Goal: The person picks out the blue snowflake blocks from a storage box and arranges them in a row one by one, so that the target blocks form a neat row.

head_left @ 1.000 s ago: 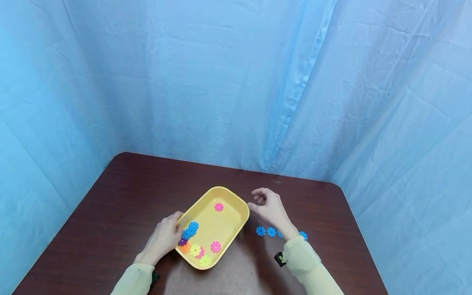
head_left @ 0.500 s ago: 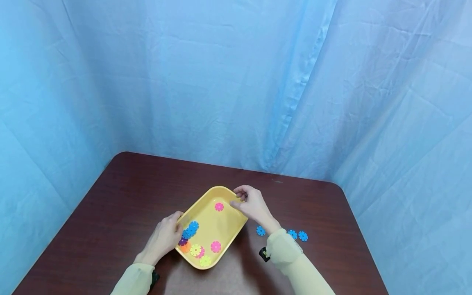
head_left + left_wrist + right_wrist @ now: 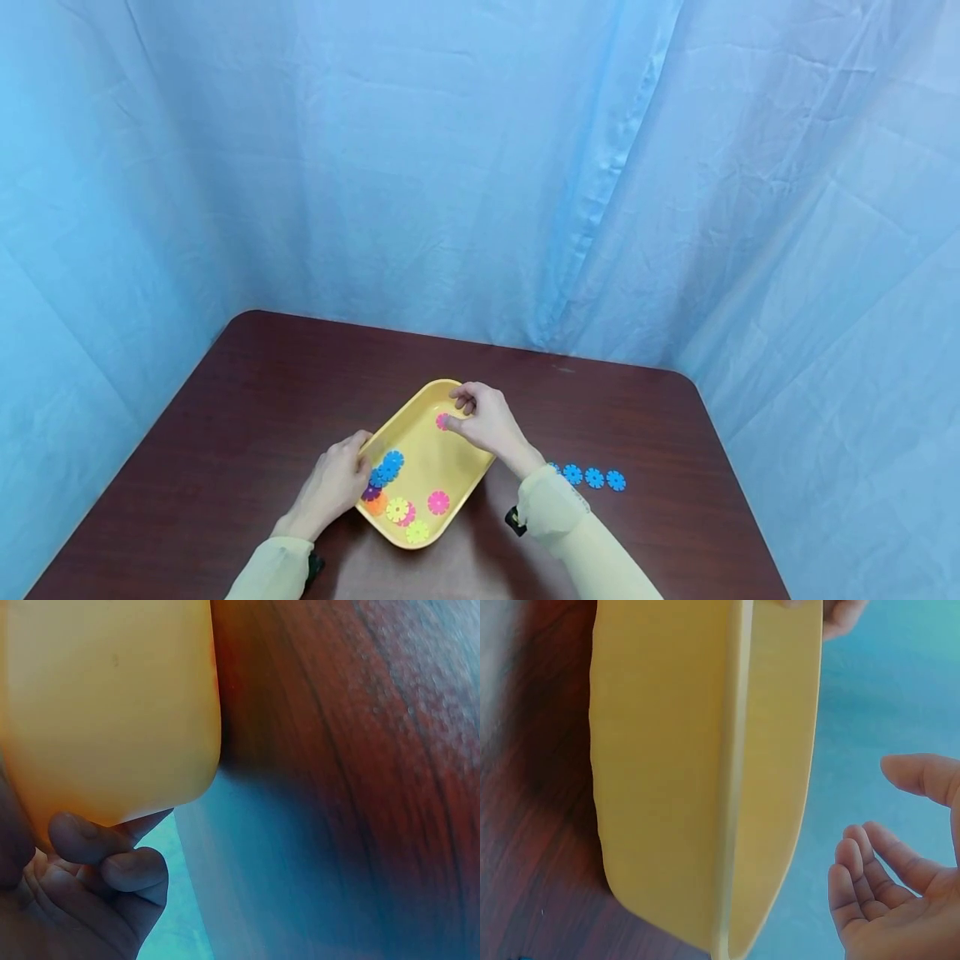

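Observation:
My left hand [image 3: 330,483] grips the left side of a yellow plastic tray [image 3: 435,454], its fingers curled under the tray's outside [image 3: 120,697] in the left wrist view. Over the tray's far right end reaches my right hand [image 3: 487,421], fingers loosely bent and thumb apart. Nothing lies between thumb and fingers in the right wrist view [image 3: 892,892]. Just by that thumb is a pink notched disc [image 3: 441,422], partly covered. Blue notched discs [image 3: 390,467] overlap near my left fingers. Purple, orange, yellow and pink discs [image 3: 438,502] lie in the tray's near end.
On the dark brown table [image 3: 300,375], several blue notched discs [image 3: 594,477] lie in a row to the right of the tray, partly behind my right forearm. Light blue curtains [image 3: 450,167] hang behind the table and on both sides.
My right hand has moved left, from beside the tray's right rim to over its inside, near the far pink disc. The left hand and the tray have stayed in place.

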The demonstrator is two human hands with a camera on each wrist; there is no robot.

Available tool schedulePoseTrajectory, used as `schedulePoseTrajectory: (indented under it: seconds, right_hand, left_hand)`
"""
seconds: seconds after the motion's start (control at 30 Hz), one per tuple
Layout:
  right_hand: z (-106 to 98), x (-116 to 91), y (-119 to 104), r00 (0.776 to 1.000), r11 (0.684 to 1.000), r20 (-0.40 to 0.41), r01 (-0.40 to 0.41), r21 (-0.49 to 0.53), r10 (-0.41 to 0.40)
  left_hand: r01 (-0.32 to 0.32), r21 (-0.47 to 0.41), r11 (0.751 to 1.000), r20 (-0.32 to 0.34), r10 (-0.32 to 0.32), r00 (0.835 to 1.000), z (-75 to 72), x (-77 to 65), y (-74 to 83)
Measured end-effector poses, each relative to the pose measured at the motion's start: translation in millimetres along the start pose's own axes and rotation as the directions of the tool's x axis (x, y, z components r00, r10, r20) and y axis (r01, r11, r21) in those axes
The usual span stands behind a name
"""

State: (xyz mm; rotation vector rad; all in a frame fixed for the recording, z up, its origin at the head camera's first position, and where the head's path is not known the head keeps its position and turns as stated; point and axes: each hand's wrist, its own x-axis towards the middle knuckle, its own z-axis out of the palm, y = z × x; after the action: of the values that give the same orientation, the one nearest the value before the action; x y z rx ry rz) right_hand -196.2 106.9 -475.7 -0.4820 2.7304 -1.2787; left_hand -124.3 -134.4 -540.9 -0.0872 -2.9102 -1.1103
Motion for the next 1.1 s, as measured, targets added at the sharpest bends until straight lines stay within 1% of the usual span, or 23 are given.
schedulePoseTrajectory:
  seconds: [0.27, 0.37, 0.47, 0.67, 0.83, 0.9, 1.1]
  right_hand:
    - [20, 2, -3, 0.999, 0.999, 0.027, 0.023, -0.028, -0.022]
    - [28, 3, -3, 0.999, 0.998, 0.031, 0.045, -0.041, -0.044]
    - [35, 3, -5, 0.998, 0.998, 0.038, 0.056, -0.035, -0.055]
    - [51, 1, -8, 0.997, 0.999, 0.062, 0.046, -0.027, -0.044]
    - [64, 0, -8, 0.996, 0.998, 0.074, 0.048, -0.049, -0.045]
    - [67, -2, -9, 0.996, 0.997, 0.087, 0.039, -0.06, -0.034]
    - [75, -5, -12, 0.989, 0.999, 0.144, -0.01, -0.046, 0.016]
  left_hand:
    - [-0.017, 0.011, 1.0, -0.017, 0.017, 1.0, 0.2, -0.1, -0.3]
    - [-0.022, 0.014, 1.0, -0.02, 0.022, 1.0, 0.5, 0.1, -0.7]
    - [-0.024, 0.015, 1.0, -0.023, 0.024, 0.999, 0.9, 0.3, -1.0]
    - [-0.045, 0.0, 0.999, -0.034, 0.045, 0.998, 1.4, 0.4, -2.8]
    - [-0.066, -0.006, 0.998, -0.043, 0.066, 0.997, 1.6, 0.2, -4.9]
    - [-0.074, -0.006, 0.997, -0.047, 0.074, 0.996, 1.4, 0.1, -5.1]
    - [-0.088, -0.004, 0.996, -0.052, 0.088, 0.995, 1.4, -0.5, -4.9]
